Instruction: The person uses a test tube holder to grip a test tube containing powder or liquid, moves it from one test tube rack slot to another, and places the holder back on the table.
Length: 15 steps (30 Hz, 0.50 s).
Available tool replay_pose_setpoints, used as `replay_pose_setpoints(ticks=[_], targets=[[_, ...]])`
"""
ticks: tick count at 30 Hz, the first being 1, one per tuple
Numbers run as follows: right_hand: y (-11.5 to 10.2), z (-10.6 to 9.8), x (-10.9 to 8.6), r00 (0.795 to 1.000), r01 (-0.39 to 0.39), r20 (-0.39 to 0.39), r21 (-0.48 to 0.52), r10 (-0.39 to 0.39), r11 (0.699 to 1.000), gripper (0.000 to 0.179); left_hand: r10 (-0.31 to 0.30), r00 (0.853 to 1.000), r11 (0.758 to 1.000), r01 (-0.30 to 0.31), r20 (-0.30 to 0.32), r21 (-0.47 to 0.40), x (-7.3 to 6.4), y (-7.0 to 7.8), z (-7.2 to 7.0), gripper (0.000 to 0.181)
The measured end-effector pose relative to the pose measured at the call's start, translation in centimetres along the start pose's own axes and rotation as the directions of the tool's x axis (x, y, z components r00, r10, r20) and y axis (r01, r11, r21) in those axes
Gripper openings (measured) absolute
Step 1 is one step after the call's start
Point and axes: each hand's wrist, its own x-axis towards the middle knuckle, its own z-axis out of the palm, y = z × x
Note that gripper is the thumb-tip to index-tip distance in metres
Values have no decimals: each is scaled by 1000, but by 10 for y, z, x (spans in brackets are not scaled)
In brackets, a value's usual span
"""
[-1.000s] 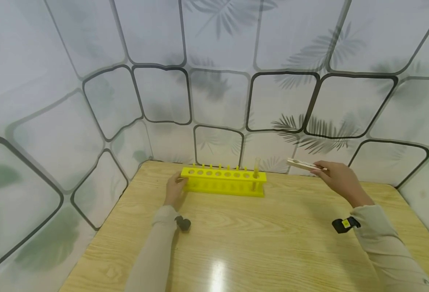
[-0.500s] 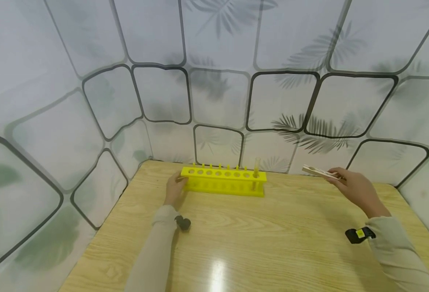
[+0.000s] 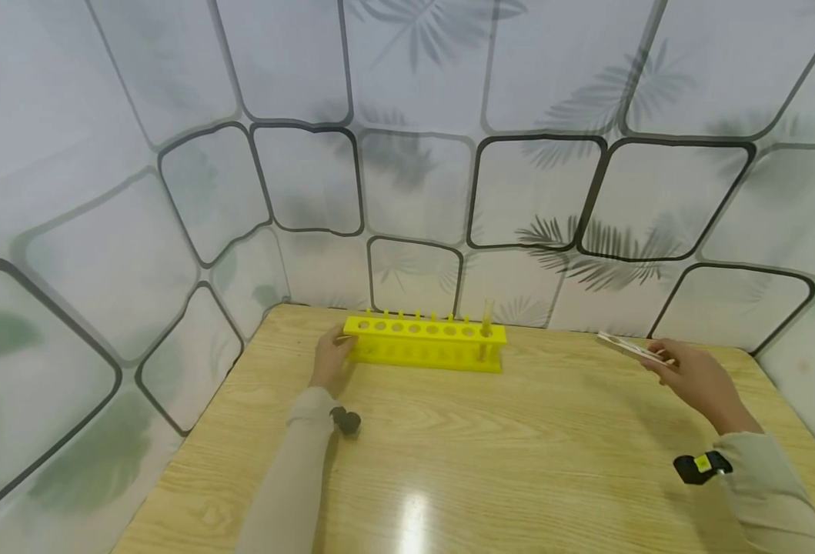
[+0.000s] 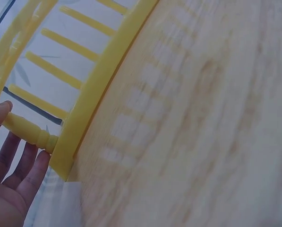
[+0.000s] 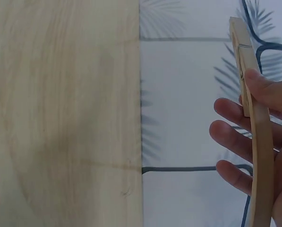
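A yellow test tube rack (image 3: 424, 331) stands near the back of the table, with a row of round holes and pegs behind. One clear test tube (image 3: 487, 314) is upright in its rightmost hole. My left hand (image 3: 331, 358) holds the rack's left end; in the left wrist view, thumb and fingers are about the end post (image 4: 27, 130). Off to the right, above the table, my right hand (image 3: 701, 381) grips a wooden test tube clamp (image 5: 261, 156). The thumb presses along its side near the wire spring (image 5: 245, 46), and its tip points left, away from the rack's tube.
The wood-grain table (image 3: 449, 438) ends at the back against a patterned wall sheet (image 3: 407, 185), which also rises along the left side. Each sleeve carries a black wrist camera (image 3: 702, 465).
My right hand has moved right and a little down toward me, taking the test tube clamp farther from the rack. The left hand and the rack have stayed in place.
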Motion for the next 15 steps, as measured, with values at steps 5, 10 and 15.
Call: replay_pose_setpoints(ticks=[5, 10, 15], targets=[[11, 4, -8, 999, -37, 39, 0, 37, 999, 44, -34, 999, 999, 34, 8, -4, 2, 2, 0, 44], [23, 10, -16, 996, -64, 63, 7, 63, 998, 43, -34, 999, 999, 33, 18, 22, 1, 4, -1, 42], [32, 14, -24, 995, -74, 65, 16, 73, 997, 41, -35, 999, 999, 34, 26, 27, 0, 4, -3, 41]])
